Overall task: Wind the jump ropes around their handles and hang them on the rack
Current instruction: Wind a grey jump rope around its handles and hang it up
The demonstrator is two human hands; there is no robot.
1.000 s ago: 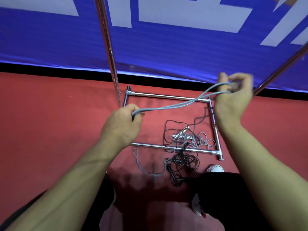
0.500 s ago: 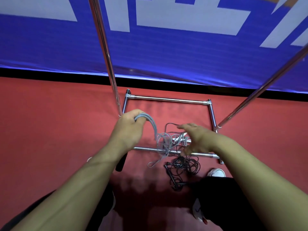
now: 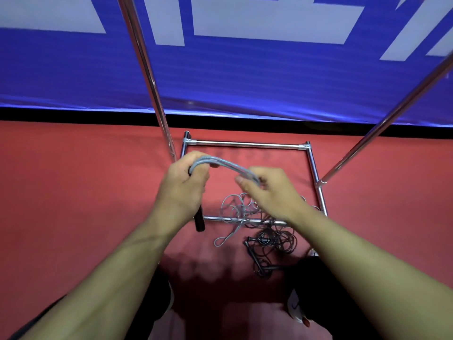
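A: Gripping black handle (image 3: 199, 218) in left hand (image 3: 184, 186), grey rope (image 3: 220, 164) bent over its top; pinching those same strands in right hand (image 3: 266, 190), fingers curled

B: Far along?

A: Barely, by the look of it. Rest of grey rope heaped loose on red floor (image 3: 73, 192) over rack's (image 3: 245, 144) near base bar. Black rope (image 3: 272, 244) tangled beside it, untouched. Nothing visibly hung

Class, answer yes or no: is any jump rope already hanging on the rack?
No: the black rope lies on the floor and both hands hold the grey rope.
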